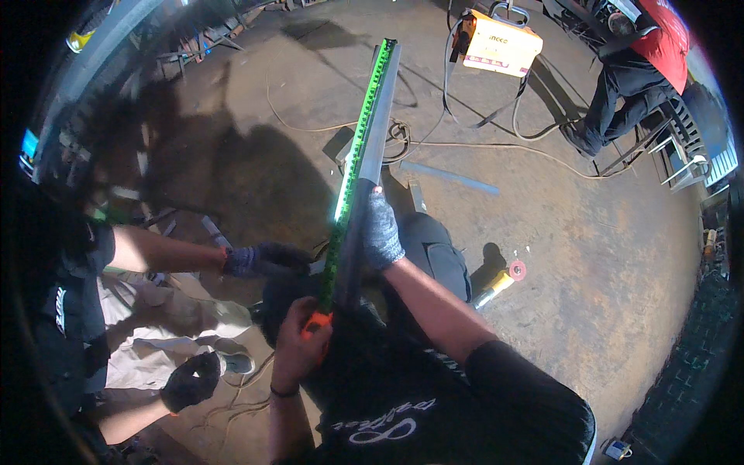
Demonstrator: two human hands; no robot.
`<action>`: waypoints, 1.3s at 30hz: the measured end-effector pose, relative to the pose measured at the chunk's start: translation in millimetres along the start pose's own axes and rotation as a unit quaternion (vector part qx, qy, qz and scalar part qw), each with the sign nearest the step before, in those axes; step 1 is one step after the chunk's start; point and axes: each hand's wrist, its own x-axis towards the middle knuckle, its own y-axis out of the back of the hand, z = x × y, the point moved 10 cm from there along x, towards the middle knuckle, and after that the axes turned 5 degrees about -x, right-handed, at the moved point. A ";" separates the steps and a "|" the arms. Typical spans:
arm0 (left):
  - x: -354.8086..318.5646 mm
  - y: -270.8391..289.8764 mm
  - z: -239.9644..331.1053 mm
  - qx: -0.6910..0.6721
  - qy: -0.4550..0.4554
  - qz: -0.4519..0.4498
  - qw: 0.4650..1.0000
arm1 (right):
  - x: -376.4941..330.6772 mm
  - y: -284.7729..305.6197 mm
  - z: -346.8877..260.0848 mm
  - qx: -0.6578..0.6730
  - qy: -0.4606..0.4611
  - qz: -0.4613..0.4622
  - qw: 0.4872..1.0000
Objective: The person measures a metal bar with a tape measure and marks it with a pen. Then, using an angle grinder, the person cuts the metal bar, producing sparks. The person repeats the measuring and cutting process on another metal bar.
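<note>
Some of the orange tape measure [316, 323] hides behind the left hand [296, 341].

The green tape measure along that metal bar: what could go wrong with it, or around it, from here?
The extended tape measure could spring back toward the bare left hand holding its orange case. The metal bar might tilt if the gloved right hand loosens its hold. Someone could trip on the cable lying across the floor.
</note>
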 end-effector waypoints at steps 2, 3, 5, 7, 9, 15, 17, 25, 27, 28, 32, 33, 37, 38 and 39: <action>7.1 -1.7 7.1 -0.007 -0.001 -0.011 1.000 | 2.7 1.2 -10.8 -0.114 0.075 0.000 0.991; 7.1 0.9 10.1 -0.001 -0.012 -0.005 1.000 | 2.5 -1.1 -10.4 -0.104 0.066 -0.009 0.992; 7.2 5.8 15.9 0.013 -0.033 0.005 0.999 | 2.4 -5.2 -10.8 -0.082 0.048 -0.026 0.995; 6.5 6.9 21.5 0.066 -0.047 0.004 0.997 | 1.9 -4.4 -13.8 -0.106 0.067 -0.029 0.992; 5.8 7.0 23.2 0.086 -0.041 0.003 0.995 | 0.5 -1.3 -20.8 -0.155 0.105 -0.015 0.982; -0.6 4.5 15.5 0.060 -0.006 -0.001 0.998 | 14.6 -3.0 17.1 0.048 0.097 0.011 0.994; -9.8 8.4 7.2 0.077 -0.016 0.013 0.997 | 13.7 -18.1 29.8 0.199 -0.023 -0.018 0.980; -20.8 -7.1 3.0 0.045 0.033 0.017 0.998 | 1.9 -29.7 2.0 0.422 -0.052 -0.131 0.896; -25.1 -7.2 0.8 0.038 0.040 0.028 0.998 | 0.1 -26.8 0.1 0.390 -0.039 -0.115 0.913; -25.6 -9.4 0.5 0.019 0.039 0.025 0.999 | 0.3 -26.2 0.0 0.383 -0.038 -0.113 0.916; -25.6 -16.5 1.6 -0.021 0.045 0.002 0.999 | -0.3 -22.4 4.5 0.366 -0.056 -0.085 0.925; -25.6 -17.7 3.0 -0.021 0.050 -0.005 0.999 | 0.2 -22.8 4.9 0.383 -0.061 -0.084 0.918; -26.3 -25.1 5.2 -0.093 0.056 -0.022 0.994 | 2.5 -26.9 9.1 0.401 -0.078 -0.096 0.908; -26.4 -26.0 1.9 -0.119 0.070 -0.014 0.990 | 7.2 -26.2 11.6 0.419 -0.073 -0.106 0.899; -25.7 -27.0 -0.7 -0.144 0.083 -0.006 0.986 | 9.3 -25.5 11.0 0.435 -0.068 -0.115 0.890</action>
